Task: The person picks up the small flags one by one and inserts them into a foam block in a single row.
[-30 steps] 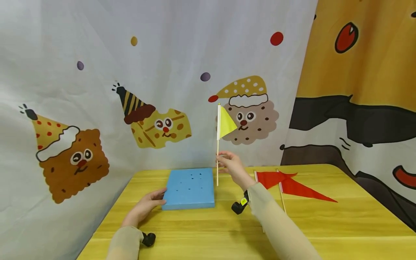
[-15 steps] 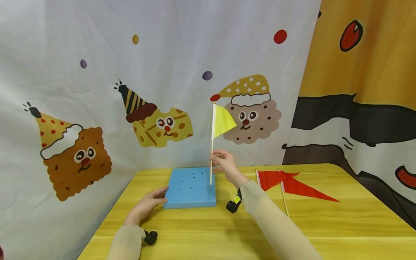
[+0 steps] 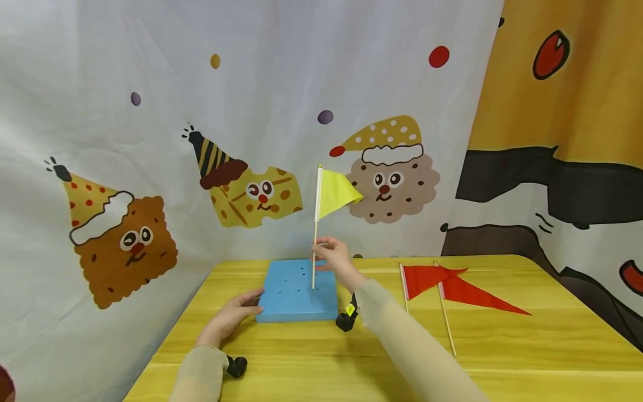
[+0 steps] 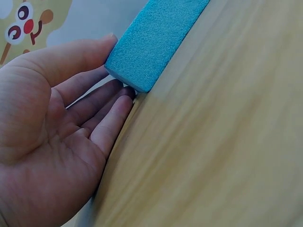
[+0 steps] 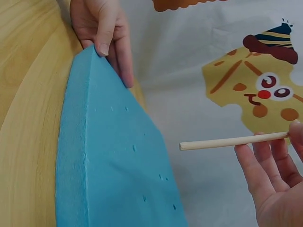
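- While the right hand (image 3: 337,260) pinches the stick (image 3: 313,277) of a yellow flag (image 3: 335,194) in the head view, the left hand (image 3: 232,314) rests at the near left corner of a blue block (image 3: 296,309) on the desk (image 3: 291,357); the flag stands nearly upright above the block, and two red flags (image 3: 484,297) lie to the right, before a printed curtain (image 3: 271,72).
- Seen from the left wrist, that hand's fingers (image 4: 113,122) lie nearly straight by the block's side, thumb (image 4: 94,52) against its edge; the grainy side suggests foam, likely light and easily dented, best steadied by its edges.
- Viewed from the right wrist, fingers and thumb hold the stick, its lower end apart from the block's holed top; it looks light, stiff and perhaps easily snapped, best taken on the bare shaft, clear of the soft cloth.
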### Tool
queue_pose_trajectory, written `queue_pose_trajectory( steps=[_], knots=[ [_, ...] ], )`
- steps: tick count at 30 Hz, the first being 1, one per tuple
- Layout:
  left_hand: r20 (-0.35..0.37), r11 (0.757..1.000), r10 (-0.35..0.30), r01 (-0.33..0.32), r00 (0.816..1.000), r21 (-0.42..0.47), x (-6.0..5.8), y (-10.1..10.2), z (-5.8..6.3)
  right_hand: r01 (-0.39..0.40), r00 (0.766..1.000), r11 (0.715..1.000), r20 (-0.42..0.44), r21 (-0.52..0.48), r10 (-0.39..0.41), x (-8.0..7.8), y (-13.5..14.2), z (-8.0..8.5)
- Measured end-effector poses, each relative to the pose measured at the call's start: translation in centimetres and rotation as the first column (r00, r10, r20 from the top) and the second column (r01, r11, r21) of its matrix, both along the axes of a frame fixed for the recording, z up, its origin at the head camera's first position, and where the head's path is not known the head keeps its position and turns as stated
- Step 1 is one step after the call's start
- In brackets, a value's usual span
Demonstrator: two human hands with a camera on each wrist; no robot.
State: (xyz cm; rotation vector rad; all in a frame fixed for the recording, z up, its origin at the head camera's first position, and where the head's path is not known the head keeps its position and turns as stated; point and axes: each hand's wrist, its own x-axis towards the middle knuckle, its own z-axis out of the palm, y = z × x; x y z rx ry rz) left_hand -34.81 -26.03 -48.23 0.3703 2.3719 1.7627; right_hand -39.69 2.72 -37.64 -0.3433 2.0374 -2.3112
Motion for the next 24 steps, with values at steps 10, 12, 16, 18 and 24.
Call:
queue_pose_trajectory(
  steps=[10,12,16,18,24],
  knots=[
    [0.013,1.0,0.003,-0.003,1.0,0.01,0.2,0.0,0.0,0.018,0.999,1.0,-0.037,0.018,-0.018,-0.5,-1.9,-0.8],
    [0.004,1.0,-0.002,0.002,1.0,0.011,0.2,-0.1,0.1,0.017,0.999,1.0,-0.041,0.02,-0.017,-0.5,-2.4,-1.0],
    [-0.003,1.0,-0.005,0.005,1.0,0.015,0.2,0.0,0.0,0.019,0.999,0.999,-0.04,0.026,-0.018,-0.4,-3.3,-1.4],
    [-0.001,1.0,-0.003,0.003,1.0,0.01,0.2,0.0,-0.1,0.029,0.999,0.998,-0.041,0.047,-0.027,-0.4,-3.8,-1.6],
    [-0.017,1.0,-0.011,0.01,1.0,-0.015,0.1,0.0,-0.1,0.087,0.995,0.989,-0.057,0.121,-0.08,-1.1,-5.0,-2.3]
  ],
)
